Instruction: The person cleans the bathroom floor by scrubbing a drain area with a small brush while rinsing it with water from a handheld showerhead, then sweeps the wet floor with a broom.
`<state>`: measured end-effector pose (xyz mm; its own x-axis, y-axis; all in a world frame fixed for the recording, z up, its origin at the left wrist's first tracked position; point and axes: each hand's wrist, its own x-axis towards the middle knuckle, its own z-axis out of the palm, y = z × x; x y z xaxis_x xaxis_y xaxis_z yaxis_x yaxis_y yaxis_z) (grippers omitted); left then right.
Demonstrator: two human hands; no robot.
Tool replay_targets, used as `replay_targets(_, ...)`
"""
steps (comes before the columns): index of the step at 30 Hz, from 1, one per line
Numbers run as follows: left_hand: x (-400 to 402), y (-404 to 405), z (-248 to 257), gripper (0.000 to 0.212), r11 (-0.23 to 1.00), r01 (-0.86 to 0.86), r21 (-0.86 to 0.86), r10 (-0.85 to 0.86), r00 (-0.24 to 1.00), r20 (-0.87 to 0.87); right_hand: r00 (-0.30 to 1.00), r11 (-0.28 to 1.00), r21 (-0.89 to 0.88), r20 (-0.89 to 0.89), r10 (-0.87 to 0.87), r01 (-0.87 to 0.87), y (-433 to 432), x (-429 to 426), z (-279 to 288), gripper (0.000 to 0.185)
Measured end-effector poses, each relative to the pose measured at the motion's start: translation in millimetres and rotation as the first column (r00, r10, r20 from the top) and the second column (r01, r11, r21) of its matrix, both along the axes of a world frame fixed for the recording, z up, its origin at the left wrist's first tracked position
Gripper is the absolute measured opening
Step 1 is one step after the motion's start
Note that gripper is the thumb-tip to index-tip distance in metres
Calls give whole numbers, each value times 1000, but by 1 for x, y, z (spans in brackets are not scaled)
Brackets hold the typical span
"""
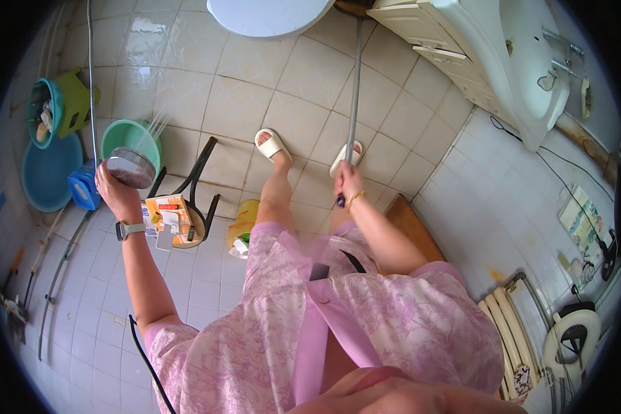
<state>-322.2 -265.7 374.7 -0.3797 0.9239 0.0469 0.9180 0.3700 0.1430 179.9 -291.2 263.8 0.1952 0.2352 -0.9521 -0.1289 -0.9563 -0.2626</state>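
Observation:
My left hand (116,194), with a watch at its wrist, grips a round shower head (131,168). Thin streams of water leave it above a green plastic basin (115,135) on the floor. My right hand (349,182) is closed around the dark grip end of a long metal pole (355,93). The pole runs across the tiled floor (248,103) past my right slipper (337,164). At the top edge its far end reaches a brown head (353,7), cut off by the frame, so its kind is unclear.
A stool (199,220) carrying a box and small items stands near my left arm. Blue basin (52,173) and green plastic stool (75,103) are at far left. A toilet (269,15) is ahead; a washbasin cabinet (445,52) and radiator (509,331) stand right.

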Motion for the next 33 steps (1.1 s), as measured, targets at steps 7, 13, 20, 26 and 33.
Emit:
replay_targets(7, -4, -6, 12, 38, 999, -4, -37, 5, 1000, 25, 1000, 1000, -10, 28, 13, -13, 45, -118, -66, 43)
replay_targets(13, -15, -19, 6, 38, 997, -79, 22, 80, 997, -17, 973, 953, 227, -68, 220, -199, 252, -139, -120, 39)
replay_targets(20, -5, -22, 22, 34, 994, -104, 36, 106, 994, -40, 922, 923, 221, -157, 353, -316, 289, 33, -23, 27)
replay_targets(26, 15, 2, 36, 31, 996, -72, -44, 67, 993, -94, 939, 939, 28, -19, 343, -342, 216, 57, 80, 32)
replay_targets(33, 36, 3, 58, 21, 998, -51, -44, 46, 991, -123, 573, 567, -216, 42, 819, -795, 124, 100, 147, 31)
